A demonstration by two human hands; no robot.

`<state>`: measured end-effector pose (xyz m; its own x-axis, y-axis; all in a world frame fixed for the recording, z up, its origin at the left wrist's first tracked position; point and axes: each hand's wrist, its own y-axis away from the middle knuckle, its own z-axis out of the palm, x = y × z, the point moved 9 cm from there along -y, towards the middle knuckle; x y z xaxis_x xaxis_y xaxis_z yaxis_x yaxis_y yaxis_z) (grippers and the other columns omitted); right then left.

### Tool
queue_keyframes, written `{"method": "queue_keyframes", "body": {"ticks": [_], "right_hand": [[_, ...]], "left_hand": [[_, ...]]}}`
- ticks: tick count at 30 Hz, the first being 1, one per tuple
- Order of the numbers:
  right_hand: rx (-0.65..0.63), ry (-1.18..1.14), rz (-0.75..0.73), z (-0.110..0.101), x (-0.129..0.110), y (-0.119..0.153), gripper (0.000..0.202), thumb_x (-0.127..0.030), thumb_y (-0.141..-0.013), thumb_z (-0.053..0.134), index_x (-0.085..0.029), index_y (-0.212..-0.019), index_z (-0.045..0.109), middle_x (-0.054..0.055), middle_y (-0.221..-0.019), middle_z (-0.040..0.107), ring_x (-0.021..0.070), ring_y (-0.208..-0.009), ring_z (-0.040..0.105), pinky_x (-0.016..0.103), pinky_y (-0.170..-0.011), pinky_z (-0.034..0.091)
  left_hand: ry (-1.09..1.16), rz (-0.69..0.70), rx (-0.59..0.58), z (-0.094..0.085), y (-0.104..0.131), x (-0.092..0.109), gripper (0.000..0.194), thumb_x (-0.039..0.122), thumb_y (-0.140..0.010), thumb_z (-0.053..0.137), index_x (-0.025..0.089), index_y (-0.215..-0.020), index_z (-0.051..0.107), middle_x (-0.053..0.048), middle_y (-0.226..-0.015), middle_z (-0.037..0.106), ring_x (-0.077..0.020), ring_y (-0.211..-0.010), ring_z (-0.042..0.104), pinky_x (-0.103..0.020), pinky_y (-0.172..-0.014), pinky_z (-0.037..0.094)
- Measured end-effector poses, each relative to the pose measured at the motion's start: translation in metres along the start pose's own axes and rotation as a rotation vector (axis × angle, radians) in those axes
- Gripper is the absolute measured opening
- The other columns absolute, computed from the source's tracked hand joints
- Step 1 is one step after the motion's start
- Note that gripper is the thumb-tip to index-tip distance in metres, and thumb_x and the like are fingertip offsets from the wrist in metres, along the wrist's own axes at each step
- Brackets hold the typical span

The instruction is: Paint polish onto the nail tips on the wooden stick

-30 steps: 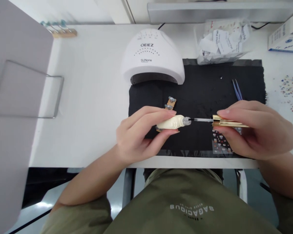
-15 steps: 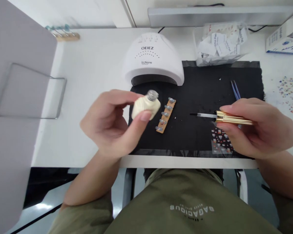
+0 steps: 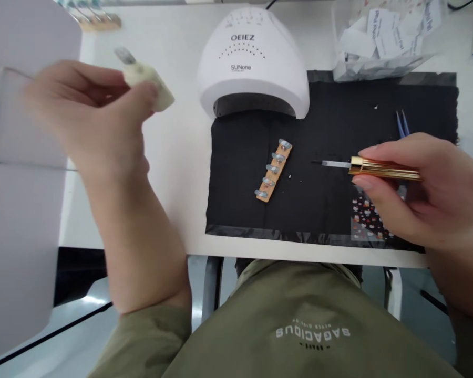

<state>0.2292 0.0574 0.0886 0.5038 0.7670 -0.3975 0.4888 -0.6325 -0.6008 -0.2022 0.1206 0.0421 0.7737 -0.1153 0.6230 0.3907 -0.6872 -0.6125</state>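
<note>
My left hand [image 3: 102,105], slightly blurred, pinches a cream-coloured bottle [image 3: 157,86] with its uncapped neck tilted up to the left, over the white table left of the lamp. On the right, my right hand [image 3: 425,184] holds a gold brush cap [image 3: 384,168] whose thin dark-tipped brush points left above the black mat. Between the hands a wooden strip [image 3: 275,169] bearing several small glossy nail tips lies on the mat [image 3: 236,205]. Behind it stands a white nail lamp [image 3: 254,58] with its opening towards me.
Blue tweezers [image 3: 402,124] and a patterned sticker sheet [image 3: 364,218] lie on the mat, partly behind my right hand. A clear box of packets [image 3: 382,68] stands at the back right. Another wooden strip [image 3: 100,22] is at the back left, near a grey partition [image 3: 19,236].
My left hand has carried the bottle left and away from me, off the mat area. My right hand still holds the brush cap. The camera view has shifted, so the lamp appears larger and higher.
</note>
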Motion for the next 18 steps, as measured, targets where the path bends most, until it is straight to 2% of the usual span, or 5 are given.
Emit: {"method": "queue_keyframes", "body": {"ticks": [2, 7, 10, 15, 18], "right_hand": [[-0.025, 0.037, 0.006, 0.002, 0.0, -0.003, 0.019, -0.021, -0.101, 0.084, -0.027, -0.117, 0.078, -0.002, -0.095, 0.084, 0.0159, -0.074, 0.076, 0.032, -0.062, 0.057], [-0.085, 0.111, -0.01, 0.008, -0.001, -0.004, 0.01, -0.023, -0.106, 0.079, -0.025, -0.115, 0.073, -0.005, -0.084, 0.077, 0.0126, -0.069, 0.072, 0.029, -0.061, 0.053], [-0.107, 0.113, -0.002, 0.012, 0.002, -0.003, 0.009, -0.023, -0.107, 0.078, -0.025, -0.113, 0.072, -0.004, -0.085, 0.078, 0.0122, -0.068, 0.071, 0.029, -0.061, 0.053], [-0.114, 0.102, 0.003, 0.014, 0.002, -0.004, 0.009, -0.024, -0.108, 0.078, -0.028, -0.113, 0.071, -0.005, -0.084, 0.078, 0.013, -0.065, 0.069, 0.03, -0.056, 0.051], [-0.101, 0.104, 0.021, 0.012, 0.003, -0.004, 0.01, -0.024, -0.107, 0.078, -0.03, -0.111, 0.071, -0.006, -0.083, 0.078, 0.0141, -0.067, 0.072, 0.031, -0.058, 0.053]], "left_hand": [[-0.026, -0.032, 0.001, 0.012, 0.002, -0.019, 0.062, 0.063, -0.068, 0.106, 0.018, -0.075, 0.064, 0.016, -0.056, 0.053, -0.0033, -0.059, 0.066, -0.026, -0.052, 0.064], [0.029, 0.018, -0.169, 0.039, 0.006, -0.062, 0.077, 0.083, -0.073, 0.1, 0.022, -0.074, 0.054, 0.014, -0.054, 0.049, -0.0031, -0.057, 0.049, -0.026, -0.044, 0.049], [0.03, 0.036, -0.339, 0.05, 0.008, -0.076, 0.079, 0.087, -0.073, 0.099, 0.023, -0.077, 0.054, 0.014, -0.056, 0.052, -0.005, -0.061, 0.053, -0.031, -0.048, 0.05], [0.008, -0.117, -0.357, 0.051, 0.011, -0.081, 0.082, 0.083, -0.053, 0.109, 0.023, -0.072, 0.057, 0.013, -0.05, 0.045, -0.0041, -0.052, 0.042, -0.032, -0.047, 0.042], [-0.071, -0.226, -0.384, 0.038, 0.014, -0.062, 0.076, 0.074, -0.045, 0.114, 0.024, -0.067, 0.062, 0.011, -0.046, 0.046, -0.0058, -0.05, 0.038, -0.032, -0.045, 0.039]]}}
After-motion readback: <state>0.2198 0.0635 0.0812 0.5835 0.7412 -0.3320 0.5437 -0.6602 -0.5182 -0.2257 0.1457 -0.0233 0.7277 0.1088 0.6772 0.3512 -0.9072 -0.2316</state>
